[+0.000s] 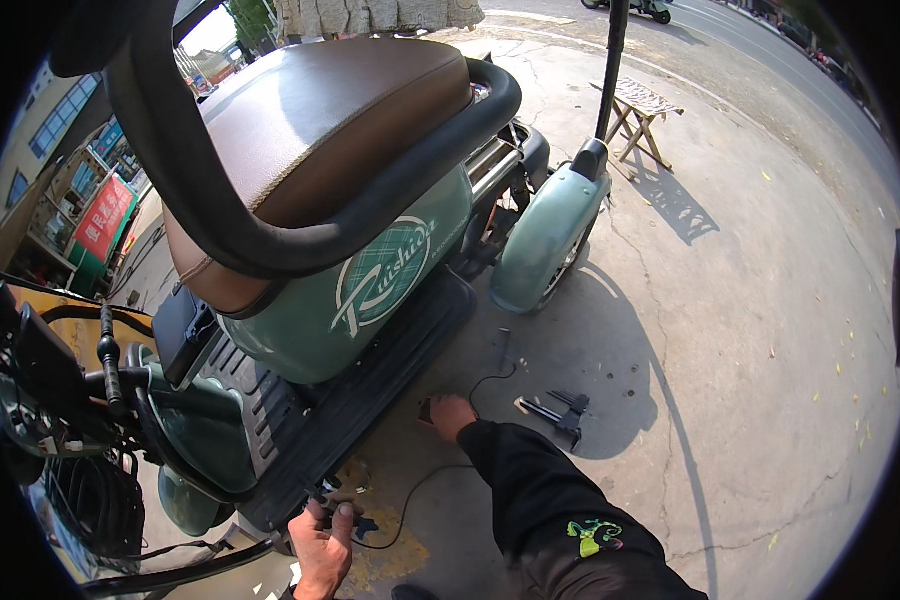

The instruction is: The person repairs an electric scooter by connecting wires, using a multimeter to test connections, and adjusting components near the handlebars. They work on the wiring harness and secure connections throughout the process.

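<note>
My left hand (321, 548) is closed on a small dark part (326, 503) at the outer edge of the ridged footboard (360, 385) of a green scooter with a brown seat (340, 120). A thin black cable (409, 510) runs beside that hand across the concrete. My right hand (450, 417), in a black sleeve, is down below the footboard with its fingers curled on a small dark object (426, 410), too hidden to name. To its right, black metal tools or parts (565, 418) lie on the ground in shadow.
A green rear fender (540, 245) and dark upright pole (614, 70) rise at the right of the scooter. A folding stool (645, 105) stands behind on the pavement. Handlebars and cables (90, 490) crowd the left side. A road (760, 60) runs at the top right.
</note>
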`<act>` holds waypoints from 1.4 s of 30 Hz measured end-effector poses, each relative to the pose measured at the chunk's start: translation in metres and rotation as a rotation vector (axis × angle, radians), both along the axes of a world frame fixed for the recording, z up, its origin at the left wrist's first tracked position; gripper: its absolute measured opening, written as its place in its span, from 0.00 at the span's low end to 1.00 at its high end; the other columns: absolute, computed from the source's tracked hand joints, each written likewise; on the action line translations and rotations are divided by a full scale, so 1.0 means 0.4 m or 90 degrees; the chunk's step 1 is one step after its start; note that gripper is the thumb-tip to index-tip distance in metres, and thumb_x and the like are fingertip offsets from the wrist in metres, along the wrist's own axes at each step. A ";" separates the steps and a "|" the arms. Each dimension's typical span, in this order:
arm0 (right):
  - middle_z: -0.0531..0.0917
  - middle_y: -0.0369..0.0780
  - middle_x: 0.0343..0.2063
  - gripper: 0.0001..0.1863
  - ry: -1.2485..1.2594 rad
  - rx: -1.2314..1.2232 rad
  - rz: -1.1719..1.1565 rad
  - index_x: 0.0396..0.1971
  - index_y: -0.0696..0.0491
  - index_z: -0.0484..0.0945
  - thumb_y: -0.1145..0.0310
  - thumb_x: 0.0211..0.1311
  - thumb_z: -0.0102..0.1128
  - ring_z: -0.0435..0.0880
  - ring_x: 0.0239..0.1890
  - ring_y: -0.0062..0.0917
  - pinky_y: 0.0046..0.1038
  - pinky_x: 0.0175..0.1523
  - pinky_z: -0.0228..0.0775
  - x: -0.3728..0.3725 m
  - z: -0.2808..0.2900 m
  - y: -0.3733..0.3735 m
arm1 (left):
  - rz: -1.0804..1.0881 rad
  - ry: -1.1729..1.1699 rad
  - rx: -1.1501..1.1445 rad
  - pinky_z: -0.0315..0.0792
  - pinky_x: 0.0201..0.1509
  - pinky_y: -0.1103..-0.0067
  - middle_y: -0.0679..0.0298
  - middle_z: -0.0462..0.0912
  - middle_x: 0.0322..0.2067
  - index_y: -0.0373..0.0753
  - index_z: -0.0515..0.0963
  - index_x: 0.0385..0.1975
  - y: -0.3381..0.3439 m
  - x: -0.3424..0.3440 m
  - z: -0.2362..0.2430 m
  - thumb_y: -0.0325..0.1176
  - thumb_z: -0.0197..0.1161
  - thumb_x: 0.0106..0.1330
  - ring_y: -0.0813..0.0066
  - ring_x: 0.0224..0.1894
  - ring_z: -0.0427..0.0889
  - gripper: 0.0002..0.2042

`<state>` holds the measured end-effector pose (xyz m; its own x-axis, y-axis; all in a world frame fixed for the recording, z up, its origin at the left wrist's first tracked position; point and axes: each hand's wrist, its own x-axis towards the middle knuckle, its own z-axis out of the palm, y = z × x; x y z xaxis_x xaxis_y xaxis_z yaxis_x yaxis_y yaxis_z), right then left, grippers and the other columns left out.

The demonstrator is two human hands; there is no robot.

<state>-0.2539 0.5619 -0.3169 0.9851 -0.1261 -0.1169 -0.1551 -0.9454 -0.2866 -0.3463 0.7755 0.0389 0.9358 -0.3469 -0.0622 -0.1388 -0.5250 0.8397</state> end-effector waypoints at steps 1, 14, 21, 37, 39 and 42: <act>0.85 0.46 0.44 0.22 0.001 0.003 -0.005 0.47 0.57 0.80 0.61 0.56 0.71 0.85 0.44 0.37 0.37 0.44 0.80 -0.002 0.003 0.000 | 0.012 0.007 -0.006 0.75 0.39 0.81 0.62 0.86 0.28 0.28 0.80 0.43 0.000 0.002 0.002 0.27 0.61 0.73 0.80 0.31 0.81 0.07; 0.87 0.47 0.37 0.22 0.466 0.341 0.422 0.42 0.61 0.84 0.55 0.69 0.58 0.88 0.38 0.36 0.37 0.47 0.77 0.001 0.729 -0.038 | 0.079 -0.124 -0.255 0.71 0.33 0.86 0.72 0.80 0.27 0.33 0.79 0.44 0.018 0.089 0.052 0.31 0.64 0.75 0.89 0.29 0.74 0.08; 0.78 0.57 0.56 0.31 -0.139 0.723 0.602 0.68 0.61 0.61 0.76 0.64 0.57 0.78 0.61 0.50 0.40 0.66 0.69 -0.117 1.101 0.206 | 0.132 -0.244 -0.367 0.77 0.39 0.84 0.69 0.82 0.37 0.31 0.82 0.47 0.134 0.083 0.223 0.32 0.66 0.73 0.83 0.37 0.83 0.10; 0.78 0.42 0.23 0.05 -0.786 0.444 0.252 0.36 0.57 0.81 0.71 0.67 0.64 0.77 0.26 0.37 0.36 0.33 0.69 -0.030 1.272 0.439 | 0.496 -0.640 -0.364 0.71 0.42 0.83 0.65 0.78 0.45 0.33 0.72 0.53 0.435 0.334 0.417 0.27 0.55 0.76 0.84 0.39 0.75 0.10; 0.77 0.43 0.23 0.06 -0.838 0.374 0.239 0.37 0.58 0.81 0.70 0.68 0.63 0.76 0.26 0.38 0.35 0.34 0.69 0.018 1.306 0.454 | 0.464 -0.671 -0.329 0.73 0.47 0.80 0.61 0.78 0.45 0.30 0.71 0.53 0.430 0.350 0.400 0.28 0.57 0.75 0.78 0.42 0.76 0.12; 0.82 0.38 0.30 0.12 -0.612 0.625 0.264 0.42 0.61 0.79 0.66 0.76 0.58 0.76 0.33 0.21 0.27 0.40 0.71 0.079 1.340 0.470 | 0.429 -0.687 -0.285 0.74 0.48 0.77 0.57 0.77 0.47 0.28 0.72 0.53 0.417 0.354 0.400 0.26 0.59 0.73 0.72 0.45 0.78 0.13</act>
<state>-0.2223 0.7498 0.2191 0.6754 -0.0746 0.7336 0.7029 -0.2357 -0.6711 -0.2048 0.9422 0.1991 0.4408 0.4001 0.8035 -0.6592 -0.4633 0.5923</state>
